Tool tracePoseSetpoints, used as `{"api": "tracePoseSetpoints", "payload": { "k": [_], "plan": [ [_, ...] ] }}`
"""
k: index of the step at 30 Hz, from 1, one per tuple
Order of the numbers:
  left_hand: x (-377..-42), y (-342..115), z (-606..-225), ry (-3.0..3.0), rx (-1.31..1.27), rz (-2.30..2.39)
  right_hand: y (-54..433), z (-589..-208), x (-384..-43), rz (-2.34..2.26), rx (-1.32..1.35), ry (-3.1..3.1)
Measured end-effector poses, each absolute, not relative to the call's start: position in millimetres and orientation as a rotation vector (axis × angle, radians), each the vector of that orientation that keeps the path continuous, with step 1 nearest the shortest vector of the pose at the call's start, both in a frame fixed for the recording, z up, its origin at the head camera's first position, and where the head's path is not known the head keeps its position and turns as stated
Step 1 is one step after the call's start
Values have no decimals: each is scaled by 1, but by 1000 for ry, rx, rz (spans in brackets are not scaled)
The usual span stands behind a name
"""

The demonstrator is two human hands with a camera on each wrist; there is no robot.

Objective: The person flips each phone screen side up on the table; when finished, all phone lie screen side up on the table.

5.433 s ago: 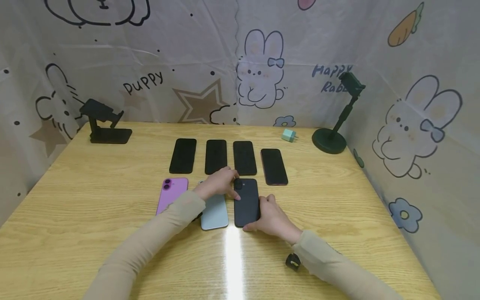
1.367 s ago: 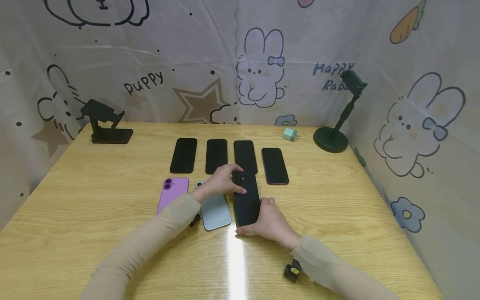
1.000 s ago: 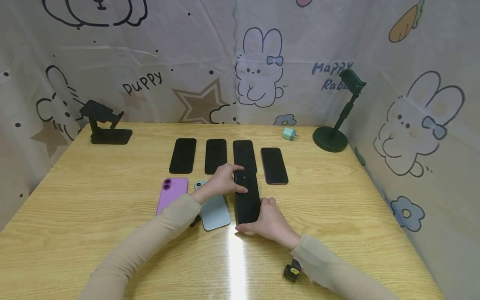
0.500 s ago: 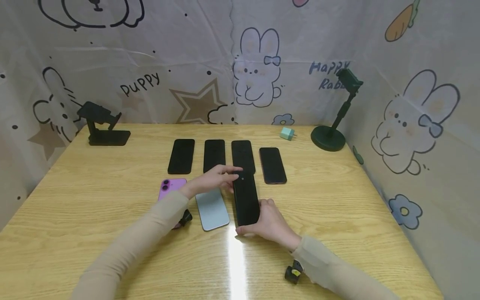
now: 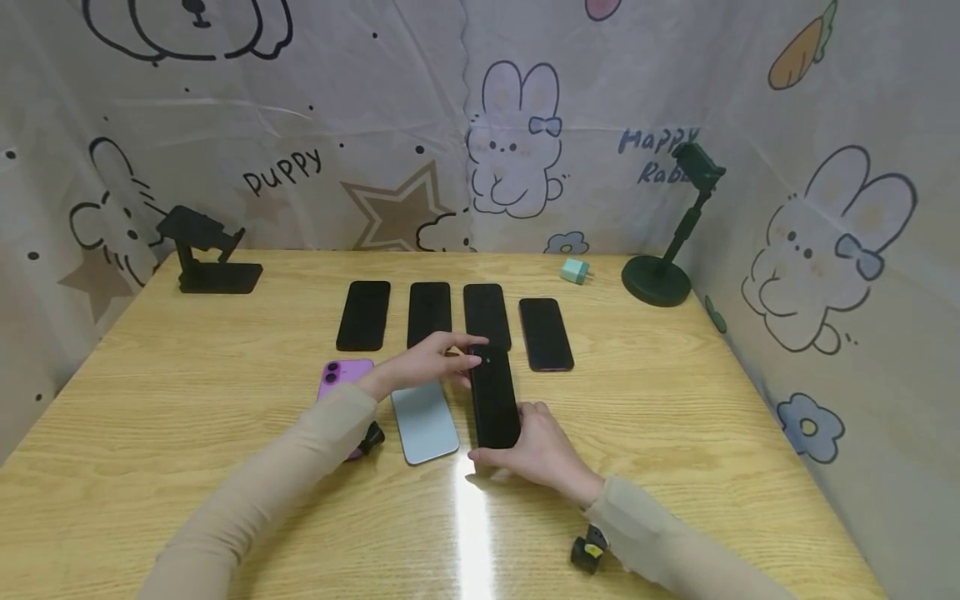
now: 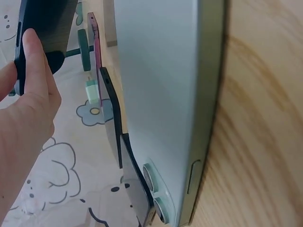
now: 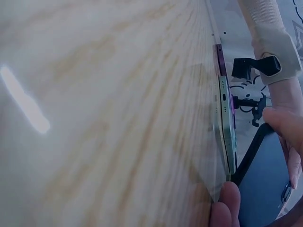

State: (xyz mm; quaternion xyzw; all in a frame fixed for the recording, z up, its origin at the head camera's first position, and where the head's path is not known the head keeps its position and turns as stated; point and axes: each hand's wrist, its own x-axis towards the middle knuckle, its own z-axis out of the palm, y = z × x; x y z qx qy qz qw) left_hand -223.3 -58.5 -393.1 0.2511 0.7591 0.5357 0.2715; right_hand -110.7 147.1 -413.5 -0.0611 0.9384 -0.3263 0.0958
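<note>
In the head view a black phone [image 5: 495, 404] is held tilted, its camera end towards the back, just in front of a row of phones. My left hand [image 5: 423, 364] pinches its upper left corner between thumb and fingers. My right hand [image 5: 546, 448] grips its lower right side, thumb along the bottom edge. The right wrist view shows the black phone's back [image 7: 265, 184] raised off the table. A pale blue phone [image 5: 425, 423] lies back up beneath my left wrist; in the left wrist view its twin lenses [image 6: 161, 208] show. My left forearm partly covers a purple phone [image 5: 347, 372].
Several dark-faced phones lie in a row behind, including one at the left [image 5: 363, 316] and one at the right [image 5: 546, 334]. A mint plug [image 5: 575, 271], a green stand [image 5: 656, 279] and a black stand [image 5: 221, 277] stand along the back edge, before a printed curtain.
The black phone lay flat earlier; both hands have since lifted and tilted it. My left wrist has shifted left and its grip on the corner has changed. The pale blue phone has turned slightly.
</note>
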Motion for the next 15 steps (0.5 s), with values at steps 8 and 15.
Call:
{"api": "tracePoseSetpoints", "payload": {
  "k": [8, 15],
  "plan": [
    [-223, -54, -396, 1904, 632, 1484, 152, -416, -112, -1007, -215, 2760],
    [-221, -53, -398, 1867, 672, 1363, 155, -414, -111, -1052, -303, 2733]
  ]
}}
